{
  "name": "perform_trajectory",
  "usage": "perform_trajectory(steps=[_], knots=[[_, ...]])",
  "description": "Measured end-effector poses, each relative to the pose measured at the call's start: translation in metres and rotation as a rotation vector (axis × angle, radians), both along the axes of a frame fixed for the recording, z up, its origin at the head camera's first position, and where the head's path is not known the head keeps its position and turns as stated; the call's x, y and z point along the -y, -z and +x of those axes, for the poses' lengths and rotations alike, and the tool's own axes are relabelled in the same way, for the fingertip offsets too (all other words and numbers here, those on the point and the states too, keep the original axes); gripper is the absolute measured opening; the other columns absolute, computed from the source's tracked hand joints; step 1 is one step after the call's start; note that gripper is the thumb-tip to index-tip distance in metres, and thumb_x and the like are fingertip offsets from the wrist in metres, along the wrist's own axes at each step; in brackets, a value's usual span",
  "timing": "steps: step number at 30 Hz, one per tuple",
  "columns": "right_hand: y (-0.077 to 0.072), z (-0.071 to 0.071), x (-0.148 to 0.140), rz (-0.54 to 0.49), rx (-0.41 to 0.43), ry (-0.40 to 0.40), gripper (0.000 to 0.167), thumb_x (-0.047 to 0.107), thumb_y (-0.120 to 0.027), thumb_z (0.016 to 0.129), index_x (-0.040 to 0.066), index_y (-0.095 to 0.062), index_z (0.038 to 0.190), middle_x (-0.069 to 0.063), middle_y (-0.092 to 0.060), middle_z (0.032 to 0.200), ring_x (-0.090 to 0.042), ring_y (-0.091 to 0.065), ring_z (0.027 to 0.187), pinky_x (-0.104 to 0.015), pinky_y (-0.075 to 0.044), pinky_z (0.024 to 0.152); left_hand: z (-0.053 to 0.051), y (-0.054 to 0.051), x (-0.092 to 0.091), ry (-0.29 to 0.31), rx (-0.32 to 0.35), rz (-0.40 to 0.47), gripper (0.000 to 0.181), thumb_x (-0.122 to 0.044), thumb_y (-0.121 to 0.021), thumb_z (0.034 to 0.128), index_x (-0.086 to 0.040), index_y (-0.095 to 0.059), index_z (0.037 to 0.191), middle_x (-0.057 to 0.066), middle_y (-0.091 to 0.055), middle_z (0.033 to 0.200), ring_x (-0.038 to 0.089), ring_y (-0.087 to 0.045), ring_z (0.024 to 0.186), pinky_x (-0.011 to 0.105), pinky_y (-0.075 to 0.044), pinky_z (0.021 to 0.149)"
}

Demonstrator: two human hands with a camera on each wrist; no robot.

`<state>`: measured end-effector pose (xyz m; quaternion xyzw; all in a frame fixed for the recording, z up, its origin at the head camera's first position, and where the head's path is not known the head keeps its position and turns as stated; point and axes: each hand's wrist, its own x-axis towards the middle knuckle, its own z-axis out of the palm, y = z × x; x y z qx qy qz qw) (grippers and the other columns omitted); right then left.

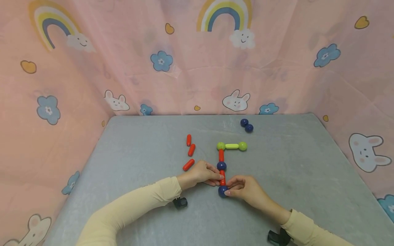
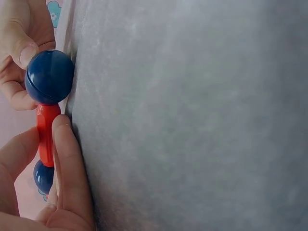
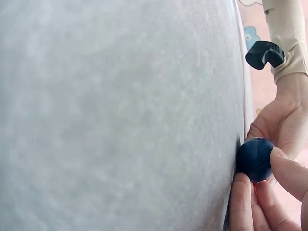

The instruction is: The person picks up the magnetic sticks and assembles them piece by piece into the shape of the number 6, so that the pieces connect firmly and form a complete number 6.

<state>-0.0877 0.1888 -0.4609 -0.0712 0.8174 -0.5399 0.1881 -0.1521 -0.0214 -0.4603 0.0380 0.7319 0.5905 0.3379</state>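
Near the table's middle, my left hand pinches a red rod between thumb and fingers. The rod joins a blue ball above it to a nearer blue ball, which my right hand grips with thumb and fingers. From the upper blue ball another red rod runs up to a green ball; a light green rod leads right to a second green ball. In the left wrist view the rod meets the blue ball. The right wrist view shows the ball between fingers and thumb.
Left of the joined pieces lie three loose red rods. Two loose blue balls sit together at the back right of the grey table. A pink patterned curtain hangs behind and beside the table.
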Motion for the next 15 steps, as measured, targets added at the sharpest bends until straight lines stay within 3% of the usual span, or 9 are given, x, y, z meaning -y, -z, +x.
perform_trajectory(steps=[15], knots=[[0.0004, -0.0009, 0.0000, 0.006, -0.003, -0.002, 0.036, 0.025, -0.084, 0.079, 0.001, -0.071, 0.102, -0.012, -0.075, 0.096, -0.012, -0.071, 0.082, -0.021, -0.056, 0.070, 0.0014, -0.0020, -0.0009, -0.013, -0.008, -0.003, 0.014, -0.010, -0.079, 0.0831, -0.001, -0.075, 0.092, 0.015, -0.077, 0.079, 0.011, -0.071, 0.062, 0.028, -0.061, 0.062]])
